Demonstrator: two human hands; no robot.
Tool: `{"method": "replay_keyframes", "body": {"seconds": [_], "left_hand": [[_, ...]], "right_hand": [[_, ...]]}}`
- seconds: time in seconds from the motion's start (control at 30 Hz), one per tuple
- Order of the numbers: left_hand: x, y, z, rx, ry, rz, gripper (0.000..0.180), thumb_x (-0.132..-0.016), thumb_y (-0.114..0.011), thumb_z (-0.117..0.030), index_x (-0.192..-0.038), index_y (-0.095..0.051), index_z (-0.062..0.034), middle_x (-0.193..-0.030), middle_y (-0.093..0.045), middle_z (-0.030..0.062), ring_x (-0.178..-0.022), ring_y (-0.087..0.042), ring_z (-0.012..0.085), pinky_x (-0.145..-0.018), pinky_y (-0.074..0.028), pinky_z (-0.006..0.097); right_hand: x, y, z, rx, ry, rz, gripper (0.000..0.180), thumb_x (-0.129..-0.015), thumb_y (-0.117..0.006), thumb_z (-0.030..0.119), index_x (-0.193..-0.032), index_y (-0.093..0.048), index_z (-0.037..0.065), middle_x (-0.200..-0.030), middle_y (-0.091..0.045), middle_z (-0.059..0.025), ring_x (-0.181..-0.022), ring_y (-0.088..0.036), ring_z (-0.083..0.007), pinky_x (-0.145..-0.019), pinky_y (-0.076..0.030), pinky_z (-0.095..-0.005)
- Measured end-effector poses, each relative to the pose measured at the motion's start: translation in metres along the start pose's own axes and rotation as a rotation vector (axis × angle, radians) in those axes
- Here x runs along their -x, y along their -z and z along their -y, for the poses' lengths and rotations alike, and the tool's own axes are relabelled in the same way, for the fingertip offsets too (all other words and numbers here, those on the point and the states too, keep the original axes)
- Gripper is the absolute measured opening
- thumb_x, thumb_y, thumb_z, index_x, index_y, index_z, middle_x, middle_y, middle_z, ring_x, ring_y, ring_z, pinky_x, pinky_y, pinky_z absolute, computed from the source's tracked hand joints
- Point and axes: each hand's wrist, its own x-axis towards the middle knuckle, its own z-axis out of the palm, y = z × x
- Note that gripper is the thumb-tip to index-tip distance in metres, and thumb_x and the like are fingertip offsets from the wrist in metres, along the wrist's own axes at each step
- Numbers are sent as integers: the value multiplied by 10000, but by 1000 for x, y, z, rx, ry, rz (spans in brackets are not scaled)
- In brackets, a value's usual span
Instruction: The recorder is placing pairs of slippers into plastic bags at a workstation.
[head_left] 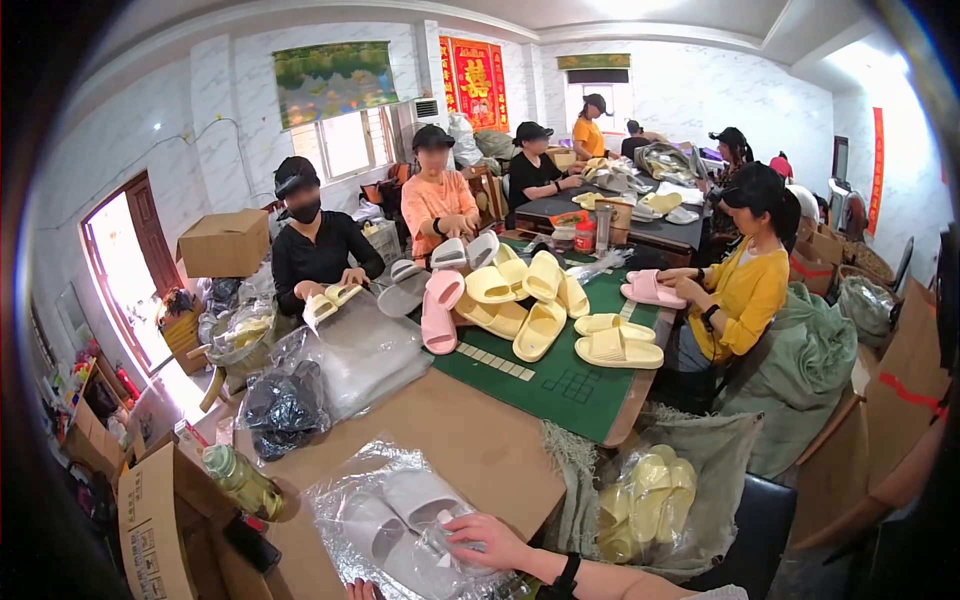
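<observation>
On the brown board in front of me lies a clear plastic bag [345,480] with light grey slippers [425,498] inside, side by side. My right hand [490,542] reaches in from the lower right, its fingers bent and closed on the bag's film over the slippers. Close to those fingertips shows a small white piece [443,518], too small to name. Only a few fingertips of my left hand [362,590] come into view at the lower edge, beside the bag. The rest of that hand is cut off, so its grip does not show.
Yellow slippers [541,330] and pink slippers [440,312] are heaped on a green mat [500,400]. An open carton [150,530] and a bottle [240,480] stand at left. A woven sack [720,450] holding bagged yellow slippers sits at right. Several people handle slippers around the tables.
</observation>
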Motion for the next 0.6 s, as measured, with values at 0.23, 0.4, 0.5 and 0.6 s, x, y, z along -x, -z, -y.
{"method": "replay_keyframes", "body": {"seconds": [0.23, 0.4, 0.5, 0.6], "left_hand": [[0, 7, -5, 36, 16, 4, 542, -916, -556, -216, -1393, -515, 37, -1483, -473, 262, -1408, -381, 451, -1186, -286, 522], [3, -5, 7, 50, -6, -24, 549, -911, -562, -206, -1398, -509, 41, -1487, -469, 262, -1411, -376, 453, -1187, -285, 524], [1, -4, 5, 55, -9, -30, 543, -912, -566, -205, -1394, -514, 42, -1482, -473, 266, -1403, -382, 459, -1186, -287, 525], [0, -1, 2, 45, -25, -44, 540, -913, -567, -205, -1392, -516, 40, -1477, -479, 264, -1400, -390, 455, -1182, -294, 525]], "right_hand": [[-1, 1, 2, -72, 3, -23, 218, -887, -736, 160, -1089, -724, 78, -1245, -683, -69, -1194, -614, -267, -1032, -454, -421], [-4, 1, 6, -71, 9, -46, 179, -880, -737, 153, -1019, -703, 45, -1183, -696, -93, -1136, -631, -286, -1003, -473, -422], [-4, 3, 6, -65, 14, -49, 177, -880, -736, 146, -1023, -705, 47, -1181, -697, -93, -1133, -632, -287, -1000, -474, -424], [-5, 4, 4, -67, 7, -40, 176, -881, -734, 143, -1029, -708, 52, -1181, -697, -92, -1130, -633, -286, -996, -475, -424]]}}
